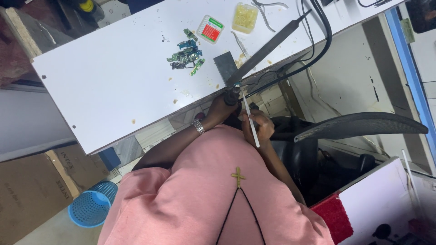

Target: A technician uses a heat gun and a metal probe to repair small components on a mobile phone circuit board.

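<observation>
My left hand [219, 110], with a metal watch [198, 126] on its wrist, is closed around a dark stubby grip [232, 96] just below the white table's edge [150, 121]. A tiny green circuit piece [237, 85] sits at the top of that grip. A long dark grey wand [268, 45] slants from there up across the table. My right hand [258, 128] pinches a thin white stick [250, 121] whose tip points at the green piece. Both hands are close together in front of my pink shirt.
On the table lie a cluster of small green circuit boards [187, 55], a dark square pad [225, 65], a small red and green tin [210, 29], a yellowish tub [245, 18], tweezers [239, 43], pliers [268, 11] and black cables [318, 43]. A black chair [359, 124] is at right; a blue basket [93, 204] and cardboard boxes [32, 190] stand at lower left.
</observation>
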